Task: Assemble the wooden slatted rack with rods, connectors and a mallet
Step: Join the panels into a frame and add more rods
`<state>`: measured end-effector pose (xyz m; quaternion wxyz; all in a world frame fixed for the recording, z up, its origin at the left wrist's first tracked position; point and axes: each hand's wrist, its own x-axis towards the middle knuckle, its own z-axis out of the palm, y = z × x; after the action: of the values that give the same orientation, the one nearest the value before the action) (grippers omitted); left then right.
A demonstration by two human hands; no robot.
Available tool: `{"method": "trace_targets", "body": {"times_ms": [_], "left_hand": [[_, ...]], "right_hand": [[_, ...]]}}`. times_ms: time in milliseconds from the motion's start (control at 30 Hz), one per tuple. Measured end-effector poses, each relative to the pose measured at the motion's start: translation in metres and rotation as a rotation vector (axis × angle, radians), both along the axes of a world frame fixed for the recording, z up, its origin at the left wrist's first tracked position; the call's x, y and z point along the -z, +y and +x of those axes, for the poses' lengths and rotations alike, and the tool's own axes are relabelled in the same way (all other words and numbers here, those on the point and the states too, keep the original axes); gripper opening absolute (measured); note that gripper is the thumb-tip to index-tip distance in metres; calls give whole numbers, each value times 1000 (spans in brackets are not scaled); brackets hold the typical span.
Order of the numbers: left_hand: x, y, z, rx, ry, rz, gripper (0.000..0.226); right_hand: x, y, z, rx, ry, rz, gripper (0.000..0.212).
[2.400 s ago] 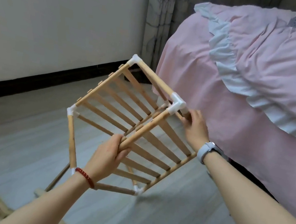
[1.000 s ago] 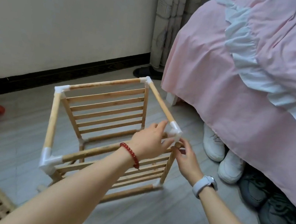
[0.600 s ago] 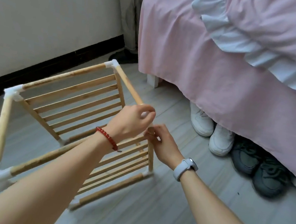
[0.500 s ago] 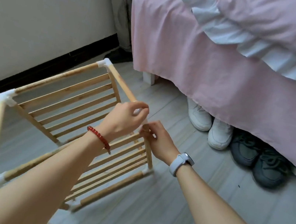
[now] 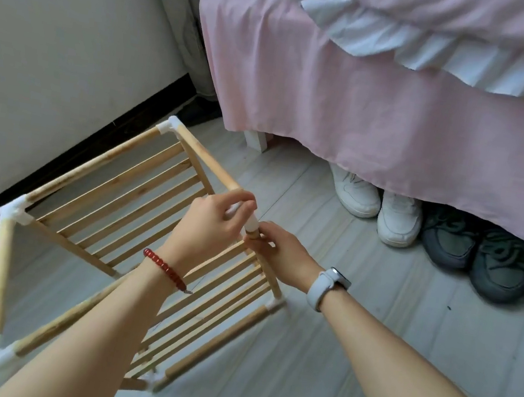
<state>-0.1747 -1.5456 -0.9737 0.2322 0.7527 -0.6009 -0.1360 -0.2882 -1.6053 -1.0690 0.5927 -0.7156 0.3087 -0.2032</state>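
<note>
Since the frame half a second before, barely shifted: rack [image 5: 134, 212] stood on the floor [image 5: 366, 352] left of the bed [image 5: 370, 112], both hands unmoved at its near top corner. Left hand [image 5: 215, 225] curled round the white connector [image 5: 252, 222], mostly hidden under the fingers. Right hand [image 5: 279, 252] pinched the upright rod [image 5: 268, 269] just below it. Shoes [image 5: 398, 218] half hidden under the bed.

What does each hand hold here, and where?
Left hand grips the white corner connector of the rack; right hand pinches the upright rod just below it.
</note>
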Motion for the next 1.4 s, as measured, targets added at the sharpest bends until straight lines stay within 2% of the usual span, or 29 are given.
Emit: {"method": "trace_targets", "body": {"times_ms": [400,667,800,933,1033,1133,1233,1300,1367,1400], "left_hand": [[0,-1,2,16,24,10,26],[1,12,3,33,-27,30,26],[1,27,4,26,-98,42,25],[1,44,-1,44,-94,51,23],[1,53,-3,49,-139,83,32],[4,61,-5,49,-206,103,58],[8,67,-14,75,-344,13,44],[8,68,-17,119,-420,-87,34],[4,66,-15,202,-448,-129,31],[0,66,-13,224,-444,-144,32]], "right_hand": [[-3,-5,1,-60,27,-65,10],[-6,5,0,-102,47,-122,14],[2,22,-3,-113,60,-155,7],[3,35,-7,-108,78,-198,9],[4,43,-9,-119,144,-237,10],[5,50,-13,-129,108,-221,10],[10,59,-21,-163,16,-121,13],[13,63,-24,-158,-25,-125,11],[6,63,-23,-154,-73,-134,8],[-1,61,-20,-150,-90,-142,15]]}}
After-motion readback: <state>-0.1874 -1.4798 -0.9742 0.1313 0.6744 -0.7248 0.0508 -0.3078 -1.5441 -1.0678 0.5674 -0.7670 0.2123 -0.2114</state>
